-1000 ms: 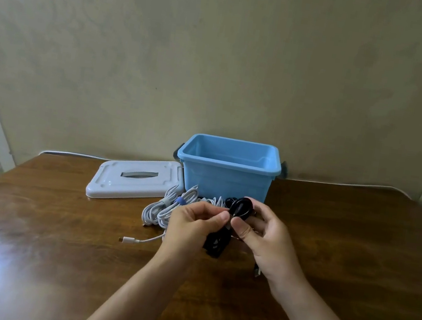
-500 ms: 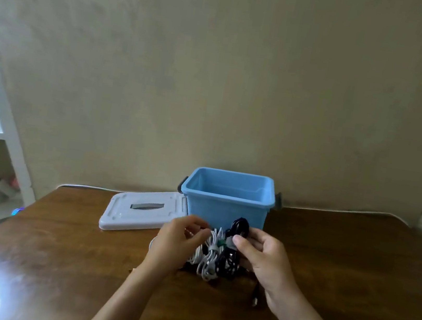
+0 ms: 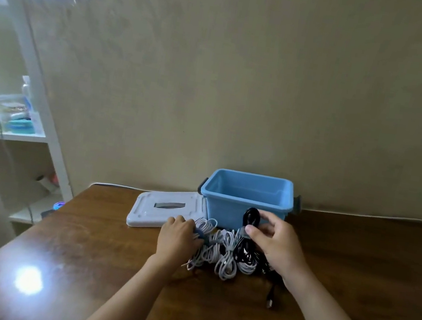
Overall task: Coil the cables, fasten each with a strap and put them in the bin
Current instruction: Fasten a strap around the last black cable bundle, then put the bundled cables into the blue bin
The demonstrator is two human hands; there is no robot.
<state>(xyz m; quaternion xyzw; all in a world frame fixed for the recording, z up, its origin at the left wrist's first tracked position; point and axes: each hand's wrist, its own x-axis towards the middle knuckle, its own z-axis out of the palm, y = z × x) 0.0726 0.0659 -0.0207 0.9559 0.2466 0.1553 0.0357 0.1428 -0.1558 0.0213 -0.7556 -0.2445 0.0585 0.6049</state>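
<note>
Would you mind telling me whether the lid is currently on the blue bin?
No, the grey lid lies flat on the table to the left of the open blue bin.

Home room, likely: plain beige wall (image 3: 243,82), dark wooden table (image 3: 79,263) against it, white shelf unit (image 3: 52,136) far left holding assorted household bits.

- Illumination: dim and even, with a greenish-beige cast over the wall (image 3: 243,82).
- Glare: one bright white hotspot on the glossy worktop (image 3: 28,282), lower left.
- Shadows: soft, short, under the forearms.
- Blur: shelving (image 3: 11,130) at left is washed out and smeared.
- Distortion: wide-angle bending at the frame edges; the worktop's far edge curves.
</note>
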